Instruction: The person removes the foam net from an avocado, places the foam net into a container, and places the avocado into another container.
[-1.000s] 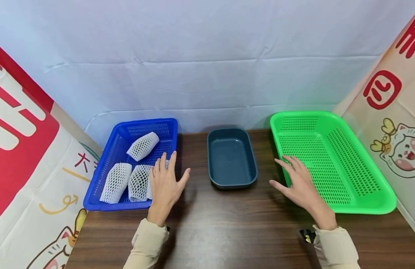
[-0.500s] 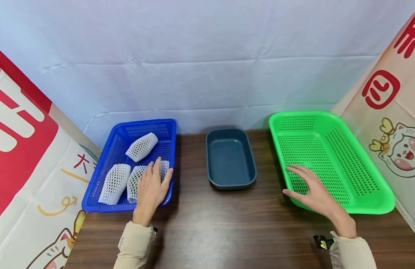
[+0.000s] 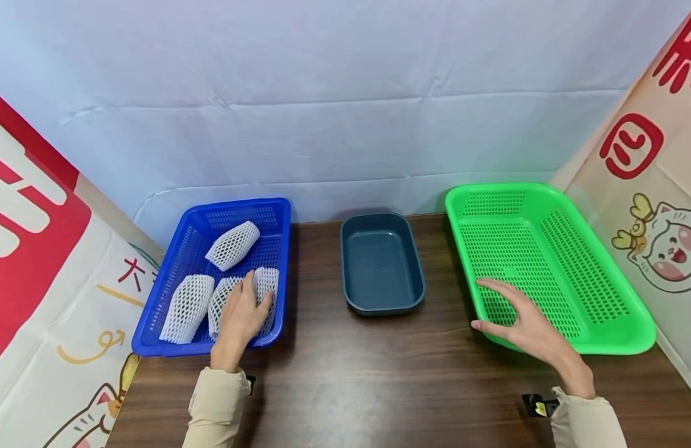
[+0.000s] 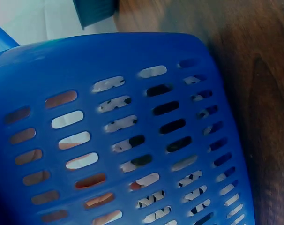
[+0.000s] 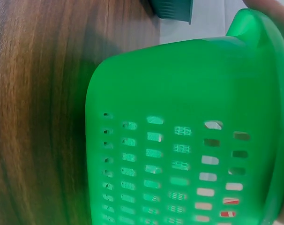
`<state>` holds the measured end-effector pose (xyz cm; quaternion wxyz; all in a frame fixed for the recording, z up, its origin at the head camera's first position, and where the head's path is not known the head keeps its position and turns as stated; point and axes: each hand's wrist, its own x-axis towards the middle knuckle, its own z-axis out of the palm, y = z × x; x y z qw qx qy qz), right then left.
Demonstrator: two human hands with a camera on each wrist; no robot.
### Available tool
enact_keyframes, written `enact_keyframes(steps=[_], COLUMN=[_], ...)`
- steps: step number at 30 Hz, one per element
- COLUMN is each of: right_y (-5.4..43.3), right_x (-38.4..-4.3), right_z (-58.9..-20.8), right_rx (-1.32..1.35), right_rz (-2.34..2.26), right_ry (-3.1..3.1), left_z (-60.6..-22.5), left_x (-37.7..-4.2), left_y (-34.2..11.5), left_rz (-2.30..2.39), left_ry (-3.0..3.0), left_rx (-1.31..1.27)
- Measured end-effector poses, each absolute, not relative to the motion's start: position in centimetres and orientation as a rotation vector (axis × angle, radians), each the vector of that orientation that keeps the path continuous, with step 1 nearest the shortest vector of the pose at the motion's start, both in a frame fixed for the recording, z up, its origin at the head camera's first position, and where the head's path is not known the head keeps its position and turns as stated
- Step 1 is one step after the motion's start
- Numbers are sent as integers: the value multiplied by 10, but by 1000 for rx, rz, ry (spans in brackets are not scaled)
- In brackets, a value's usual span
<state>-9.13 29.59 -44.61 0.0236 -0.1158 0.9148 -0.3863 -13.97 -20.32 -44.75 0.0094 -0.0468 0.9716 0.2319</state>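
Note:
My left hand (image 3: 241, 314) reaches over the near rim of the blue basket (image 3: 233, 205) and lies on two white foam net sleeves (image 3: 266, 281) at its near right, fingers fairly straight. Another sleeve (image 3: 187, 300) lies to the left and one (image 3: 232, 237) sits farther back. The left wrist view shows only the blue basket's slotted wall (image 4: 132, 117), with netting behind the slots. My right hand (image 3: 519, 318) hovers open with spread fingers over the near left corner of the empty green basket (image 3: 553, 267). That basket's outer wall (image 5: 179, 93) fills the right wrist view.
A dark teal tray (image 3: 381, 261) stands empty between the two baskets on the brown wooden table (image 3: 379, 386). A white cloth hangs behind, and printed banners (image 3: 37, 249) close in the left and right sides.
My left hand moved left and down from the basket's right edge onto the foam sleeves. The right hand drew back slightly to the green basket's near left corner.

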Motion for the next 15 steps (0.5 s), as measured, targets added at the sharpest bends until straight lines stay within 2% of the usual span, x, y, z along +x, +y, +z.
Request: enact_keyframes(steps=[15], right_y=[295], right_x=[-90], right_z=[-448], right_rx=[-317], right_rz=[-1174], right_ry=[2826], left_z=[-450], left_x=[-143], left_y=[-203], left_rz=[474], left_ry=[2963], left_rx=[-161])
